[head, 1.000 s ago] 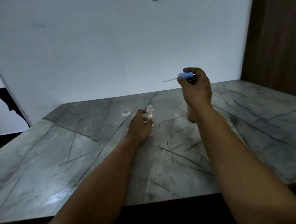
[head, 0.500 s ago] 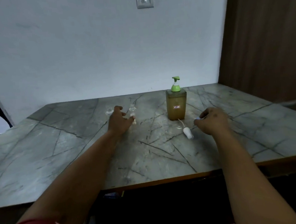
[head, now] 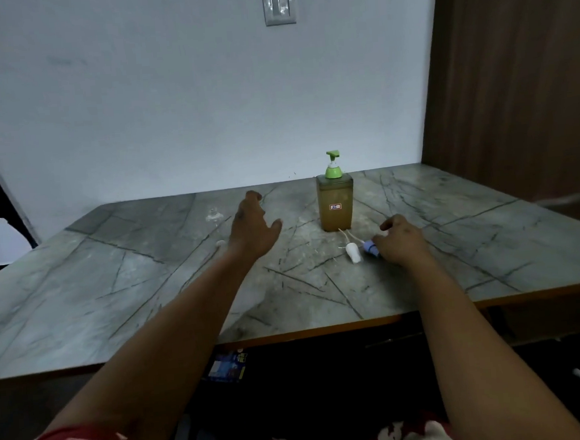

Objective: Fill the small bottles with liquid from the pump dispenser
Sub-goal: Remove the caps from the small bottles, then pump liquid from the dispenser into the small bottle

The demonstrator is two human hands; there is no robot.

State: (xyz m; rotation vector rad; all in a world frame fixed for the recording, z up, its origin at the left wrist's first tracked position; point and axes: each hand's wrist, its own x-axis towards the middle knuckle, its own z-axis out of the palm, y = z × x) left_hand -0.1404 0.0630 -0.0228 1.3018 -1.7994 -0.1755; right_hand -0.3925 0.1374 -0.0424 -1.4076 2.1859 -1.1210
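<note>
The pump dispenser (head: 335, 203), an amber rectangular bottle with a green pump head, stands at the back middle of the marble table (head: 115, 300). One small clear bottle (head: 214, 215) stands uncapped to the left of my left hand (head: 252, 227). That hand hovers with fingers spread and holds nothing; a second small bottle may be hidden behind it. A white spray cap with a thin tube (head: 352, 251) lies in front of the dispenser. Beside it lies a blue spray cap (head: 370, 248), at the fingertips of my right hand (head: 401, 241), whose thumb is lifted away from it.
A small white piece (head: 220, 243) lies on the table near my left wrist. A brown wooden panel (head: 512, 84) rises at the right, a white wall with a light switch (head: 278, 6) stands behind. The table's front edge runs just past my forearms.
My right hand has come down from the air and laid the blue spray cap on the table. My left hand has let go of the small bottle and opened, moving right.
</note>
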